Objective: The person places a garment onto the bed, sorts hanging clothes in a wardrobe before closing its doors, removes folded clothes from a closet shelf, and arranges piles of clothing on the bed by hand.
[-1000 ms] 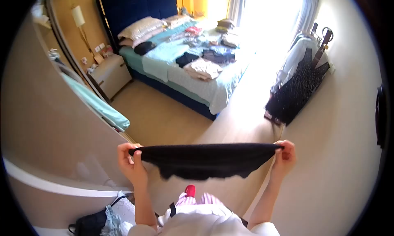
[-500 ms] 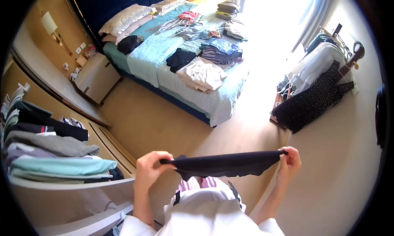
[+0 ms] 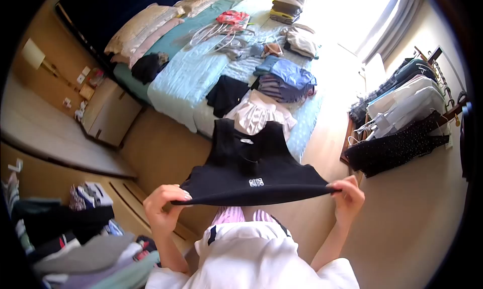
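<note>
A black sleeveless top [image 3: 241, 161] with a small white emblem is stretched out in front of my body, its neck end pointing away from me toward the bed. My left hand [image 3: 167, 201] pinches the left corner of its hem. At the right corner, my right hand [image 3: 347, 192] grips the same hem between thumb and fingers. The top's far end overlaps the view of a white garment [image 3: 256, 110] on the bed. A folded black garment [image 3: 226, 94] and a striped one [image 3: 282, 89] lie beside it.
The bed [image 3: 186, 80] holds pillows, hangers and folded clothes. On the right is a clothes rack [image 3: 443, 120] with hanging garments. A nightstand [image 3: 113, 118] stands at the left. Clothes [image 3: 90, 254] hang in an open wardrobe at the lower left.
The black top has swung up and outward, so its neck, straps and emblem now show. Both hands still hold the hem. The view has moved closer to the bed.
</note>
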Demonstrator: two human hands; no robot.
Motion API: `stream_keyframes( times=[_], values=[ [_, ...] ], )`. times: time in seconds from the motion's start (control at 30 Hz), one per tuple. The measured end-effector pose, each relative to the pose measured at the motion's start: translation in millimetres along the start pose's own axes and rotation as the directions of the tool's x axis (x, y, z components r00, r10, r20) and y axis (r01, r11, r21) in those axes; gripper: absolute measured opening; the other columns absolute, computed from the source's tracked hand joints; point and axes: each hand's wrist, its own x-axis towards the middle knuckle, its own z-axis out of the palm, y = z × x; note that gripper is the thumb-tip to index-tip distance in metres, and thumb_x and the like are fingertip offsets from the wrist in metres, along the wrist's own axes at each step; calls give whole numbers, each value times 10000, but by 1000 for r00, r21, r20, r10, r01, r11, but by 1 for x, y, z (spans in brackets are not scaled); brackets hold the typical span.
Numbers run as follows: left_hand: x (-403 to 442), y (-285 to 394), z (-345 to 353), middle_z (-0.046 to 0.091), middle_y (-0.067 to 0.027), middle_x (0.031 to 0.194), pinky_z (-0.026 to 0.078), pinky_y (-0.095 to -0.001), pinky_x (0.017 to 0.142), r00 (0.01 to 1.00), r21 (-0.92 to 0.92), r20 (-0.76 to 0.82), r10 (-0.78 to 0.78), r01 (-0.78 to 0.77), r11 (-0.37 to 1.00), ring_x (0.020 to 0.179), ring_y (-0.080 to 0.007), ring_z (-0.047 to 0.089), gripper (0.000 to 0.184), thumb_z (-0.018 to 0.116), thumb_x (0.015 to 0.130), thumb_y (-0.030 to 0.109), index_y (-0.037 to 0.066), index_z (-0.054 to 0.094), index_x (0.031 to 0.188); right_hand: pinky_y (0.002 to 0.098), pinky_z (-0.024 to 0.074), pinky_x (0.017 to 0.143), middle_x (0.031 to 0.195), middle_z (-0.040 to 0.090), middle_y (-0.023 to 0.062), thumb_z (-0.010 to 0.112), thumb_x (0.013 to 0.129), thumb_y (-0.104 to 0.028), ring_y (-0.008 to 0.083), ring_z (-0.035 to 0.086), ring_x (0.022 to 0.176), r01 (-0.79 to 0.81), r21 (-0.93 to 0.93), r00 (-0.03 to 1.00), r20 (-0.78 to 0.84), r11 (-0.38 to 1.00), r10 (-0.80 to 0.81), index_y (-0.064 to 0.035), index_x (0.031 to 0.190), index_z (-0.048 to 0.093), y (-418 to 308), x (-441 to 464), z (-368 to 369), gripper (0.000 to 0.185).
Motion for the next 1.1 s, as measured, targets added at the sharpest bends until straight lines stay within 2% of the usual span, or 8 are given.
stream_keyframes(
  times=[0.1, 0.17, 0.23, 0.47, 0.7, 0.9, 1.03, 1.1],
  values=[
    [48, -35, -1, 667, -82, 729, 527, -328, 692, 998, -35, 44, 34, -32, 999, 695, -219, 658, 156, 744, 653, -18, 21, 636, 759, 220, 452, 613, 725, 657, 90, 773, 724, -49, 161, 562, 661, 193, 130, 976, -128, 973, -177, 11, 837, 683, 16, 19, 16, 157],
    [74, -52, 2, 668, -81, 732, 529, -321, 682, 997, -123, 70, 12, -3, 992, 696, -219, 661, 163, 751, 647, -13, 20, 639, 760, 214, 446, 609, 743, 667, 89, 743, 709, 34, 153, 568, 644, 90, 211, 982, -181, 973, -52, 12, 837, 690, 11, 32, 24, 141],
    [109, -73, 17, 669, -84, 732, 525, -303, 664, 984, -15, 170, -47, 50, 999, 702, -217, 665, 173, 760, 636, -5, 26, 651, 768, 196, 409, 590, 704, 619, 76, 755, 784, -82, 126, 552, 649, -143, 129, 981, -110, 981, 157, 37, 860, 660, 28, 49, 34, 171],
    [179, -198, 116, 679, -94, 757, 498, -281, 690, 892, 44, 337, -303, 306, 951, 710, -201, 655, 152, 755, 677, 2, 0, 669, 802, 191, 392, 557, 731, 651, -8, 723, 715, 51, 53, 466, 577, -424, -73, 905, -22, 903, 424, -19, 850, 701, 149, 115, 84, 154],
    [267, -218, 171, 672, -73, 793, 501, -304, 672, 959, -62, 285, 7, 11, 998, 747, -218, 657, 160, 725, 672, -43, 27, 655, 797, 201, 443, 603, 782, 687, 59, 662, 730, 87, 96, 593, 657, -194, 67, 939, -276, 979, 205, 18, 863, 682, 166, 184, 76, 151],
    [265, -276, 201, 677, -76, 833, 517, -336, 769, 919, -113, 392, 40, 4, 994, 853, -240, 659, 203, 693, 620, -88, 40, 650, 771, 252, 491, 662, 1032, 637, 82, 713, 633, 87, 137, 568, 739, -259, -54, 956, -158, 964, 248, -62, 835, 749, 194, 164, 92, 254],
    [211, -358, 203, 673, -74, 944, 508, -346, 821, 689, 122, 715, -115, 39, 992, 935, -245, 640, 213, 744, 615, 26, 62, 660, 808, 322, 516, 825, 1104, 609, 63, 809, 566, -16, 201, 591, 908, -388, -380, 901, 36, 840, 432, -132, 882, 755, 259, 78, 139, 341],
    [193, -385, 189, 656, -81, 1036, 503, -353, 845, 546, 103, 838, 12, -179, 978, 968, -257, 631, 230, 761, 650, 87, 70, 674, 863, 346, 509, 856, 1135, 622, 68, 816, 583, -57, 231, 601, 943, -441, -455, 858, 39, 774, 512, -143, 919, 744, 261, 55, 150, 354]
  ],
)
